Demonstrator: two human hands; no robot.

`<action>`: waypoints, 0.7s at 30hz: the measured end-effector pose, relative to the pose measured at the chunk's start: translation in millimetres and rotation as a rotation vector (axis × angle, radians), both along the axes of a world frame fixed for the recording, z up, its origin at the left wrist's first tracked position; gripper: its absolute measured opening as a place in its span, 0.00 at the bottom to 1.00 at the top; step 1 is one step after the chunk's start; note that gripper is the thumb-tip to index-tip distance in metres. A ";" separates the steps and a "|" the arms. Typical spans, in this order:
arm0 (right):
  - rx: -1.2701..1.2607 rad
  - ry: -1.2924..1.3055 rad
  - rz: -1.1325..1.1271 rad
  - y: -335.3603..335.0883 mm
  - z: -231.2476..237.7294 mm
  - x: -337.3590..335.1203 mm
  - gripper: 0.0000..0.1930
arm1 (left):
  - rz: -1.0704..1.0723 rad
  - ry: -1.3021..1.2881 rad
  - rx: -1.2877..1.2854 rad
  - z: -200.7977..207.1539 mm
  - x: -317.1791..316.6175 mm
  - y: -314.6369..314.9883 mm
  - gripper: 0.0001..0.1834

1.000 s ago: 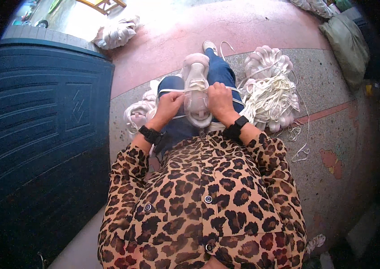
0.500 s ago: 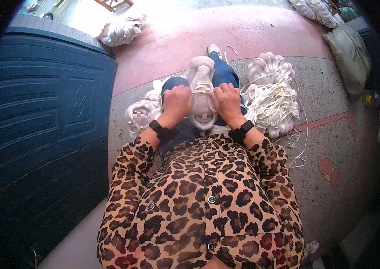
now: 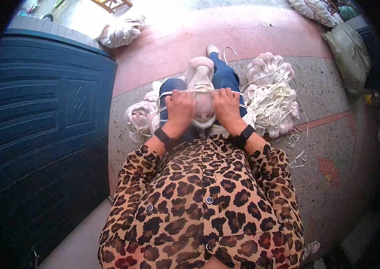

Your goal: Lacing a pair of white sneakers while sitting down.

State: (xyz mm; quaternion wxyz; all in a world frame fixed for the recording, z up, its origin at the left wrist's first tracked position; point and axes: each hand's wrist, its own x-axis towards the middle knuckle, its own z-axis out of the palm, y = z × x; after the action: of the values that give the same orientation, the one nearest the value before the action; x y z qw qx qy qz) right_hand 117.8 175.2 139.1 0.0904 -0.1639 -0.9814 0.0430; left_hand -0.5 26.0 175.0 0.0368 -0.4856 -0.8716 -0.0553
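A white and pale pink sneaker (image 3: 202, 77) lies between my thighs, its toe pointing away from me. A white shoelace (image 3: 166, 93) runs across it, stretched to both sides. My left hand (image 3: 180, 109) is closed on the lace at the sneaker's left edge. On the other side my right hand (image 3: 226, 106) grips the lace too, its fingers curled near the shoe's eyelets. The fingertips of both hands are partly hidden by the knuckles. My legs in blue jeans (image 3: 226, 74) are beneath and beside the shoe.
To my right lies a heap of white laces (image 3: 270, 105) beside more pale sneakers (image 3: 269, 67). Several other sneakers (image 3: 138, 116) sit by my left leg. A dark blue panelled door (image 3: 42, 112) stands at the left, a white bundle (image 3: 121, 32) beyond it, a grey-green sack (image 3: 347, 56) at far right.
My left hand has moved right and down, closer to the sneaker's middle. The lace is now stretched across the shoe and shows on both sides of my hands.
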 end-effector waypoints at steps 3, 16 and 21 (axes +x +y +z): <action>-0.145 0.039 -0.011 24.2 -19.8 -6.2 0.10 | -0.012 -0.178 0.010 -26.7 -26.1 0.8 0.11; -0.490 0.390 0.068 10.6 -21.9 -4.0 0.05 | -0.246 -0.376 -0.138 -3.9 -47.1 62.7 0.10; -0.090 0.114 0.174 8.2 -6.2 -10.8 0.06 | -0.296 -0.338 -0.047 -10.8 -59.1 76.4 0.04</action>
State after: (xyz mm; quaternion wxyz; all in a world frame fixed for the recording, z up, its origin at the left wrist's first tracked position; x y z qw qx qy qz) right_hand 107.0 183.4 132.9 0.1347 -0.0790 -0.9823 0.1038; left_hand -59.5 102.4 164.2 -0.1294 -0.5927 -0.7858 -0.1202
